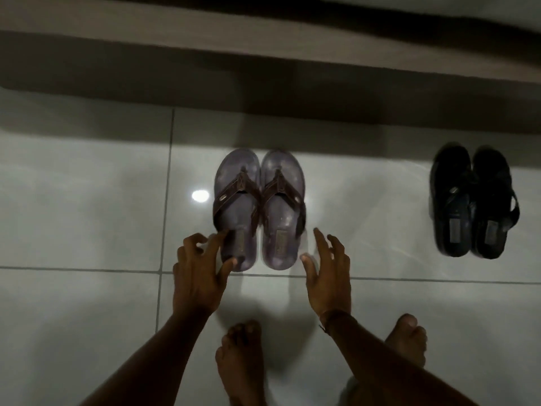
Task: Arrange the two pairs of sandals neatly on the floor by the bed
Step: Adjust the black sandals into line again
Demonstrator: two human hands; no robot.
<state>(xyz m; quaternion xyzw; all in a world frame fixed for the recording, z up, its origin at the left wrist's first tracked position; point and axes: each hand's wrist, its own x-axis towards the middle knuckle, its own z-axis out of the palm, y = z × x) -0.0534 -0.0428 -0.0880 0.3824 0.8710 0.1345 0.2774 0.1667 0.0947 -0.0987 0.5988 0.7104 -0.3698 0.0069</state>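
Both hands reach down to the brown flip-flops [259, 209] on the tiled floor [87, 200]. My left hand [199, 271] touches the heel of the left flip-flop [237, 209], fingers and thumb curled against its outer edge, though I cannot tell if it truly grips. My right hand [326, 273] is loose and spread, just beside the heel of the right flip-flop [282, 209], not touching it. The two flip-flops lie side by side, touching, toes pointing away from me toward the bed [263, 48]. Well off to the right of my right hand sits the black pair of sandals [472, 203], also side by side on the floor. My bare feet [240, 356] stand just behind my wrists.
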